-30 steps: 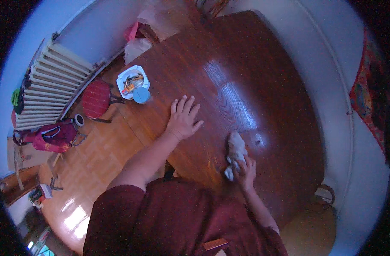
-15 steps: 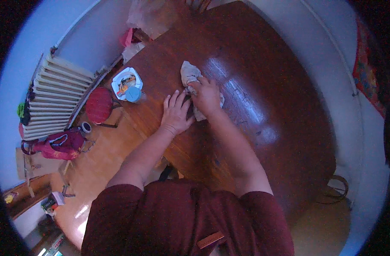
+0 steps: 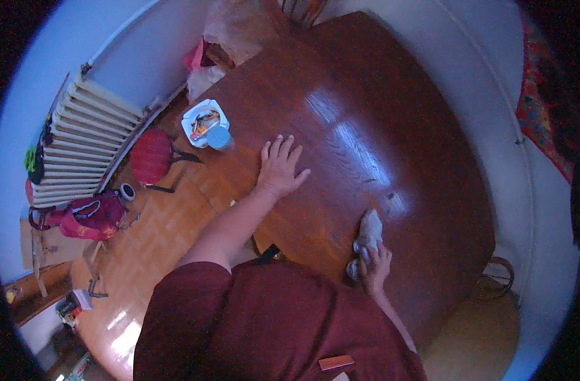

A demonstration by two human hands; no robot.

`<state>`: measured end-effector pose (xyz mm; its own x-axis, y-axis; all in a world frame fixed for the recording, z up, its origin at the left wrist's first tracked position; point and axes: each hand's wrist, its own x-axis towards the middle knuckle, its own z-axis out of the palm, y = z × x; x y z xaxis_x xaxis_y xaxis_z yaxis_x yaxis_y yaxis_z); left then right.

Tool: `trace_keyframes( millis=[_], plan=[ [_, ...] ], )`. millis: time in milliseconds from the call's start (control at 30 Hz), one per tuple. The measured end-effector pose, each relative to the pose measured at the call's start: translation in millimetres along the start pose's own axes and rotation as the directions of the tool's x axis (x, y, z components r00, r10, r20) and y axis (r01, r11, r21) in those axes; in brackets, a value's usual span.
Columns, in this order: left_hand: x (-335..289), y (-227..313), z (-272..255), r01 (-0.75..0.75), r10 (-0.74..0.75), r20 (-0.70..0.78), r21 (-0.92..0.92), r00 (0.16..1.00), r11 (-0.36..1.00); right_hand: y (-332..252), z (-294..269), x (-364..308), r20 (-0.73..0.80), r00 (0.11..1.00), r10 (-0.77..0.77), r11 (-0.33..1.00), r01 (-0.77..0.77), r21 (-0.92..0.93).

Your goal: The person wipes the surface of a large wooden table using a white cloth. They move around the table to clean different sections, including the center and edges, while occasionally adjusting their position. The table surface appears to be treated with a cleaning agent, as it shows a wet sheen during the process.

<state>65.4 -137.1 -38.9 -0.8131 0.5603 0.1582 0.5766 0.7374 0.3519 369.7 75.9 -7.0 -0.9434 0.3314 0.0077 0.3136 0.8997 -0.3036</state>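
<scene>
My left hand (image 3: 281,166) lies flat on the dark wooden table (image 3: 391,108), fingers spread, holding nothing. Close to the table's near edge on the right, my right hand (image 3: 375,270) grips a crumpled pale cloth (image 3: 370,230) and presses it on the tabletop. The cloth sticks out beyond the fingers on the far and left sides; part of it is hidden under the hand. Left of my left hand, a white ashtray-like dish (image 3: 189,120) with small items in it stands near the table's left edge. A container with a light blue lid (image 3: 219,137) is beside the dish.
A red-seated stool (image 3: 151,157) stands by the left table edge, in front of a white radiator (image 3: 96,127). A magenta bag (image 3: 93,218) rests beyond it. Clear plastic bags (image 3: 229,32) lie at the far left corner. A curved chair part (image 3: 502,272) shows at the right.
My right hand has drawn the cloth across the table toward me and to the right. My left hand, earlier beside the cloth, now lies apart from it with its fingers spread.
</scene>
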Motion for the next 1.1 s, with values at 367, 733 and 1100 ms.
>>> trace_keyframes(
  millis=[367,733,1100],
  plan=[
    [-35.4,-25.1,-22.0,-0.174,0.207,-0.017,-0.61,0.978,0.773,-142.1,57.3,190.5,-0.01,0.997,-0.077,0.996,0.077,0.046],
    [-225.2,-230.9,-64.9,0.582,-0.233,0.534,-0.767,0.812,0.27,-134.2,61.4,59.2,-0.118,0.974,0.195,0.981,-0.193,0.023],
    [-264.9,-284.6,-72.8,0.588,-0.539,0.286,-0.594,0.792,0.548,-225.9,79.2,245.0,-0.044,0.995,-0.095,0.995,0.095,0.007]
  ],
)
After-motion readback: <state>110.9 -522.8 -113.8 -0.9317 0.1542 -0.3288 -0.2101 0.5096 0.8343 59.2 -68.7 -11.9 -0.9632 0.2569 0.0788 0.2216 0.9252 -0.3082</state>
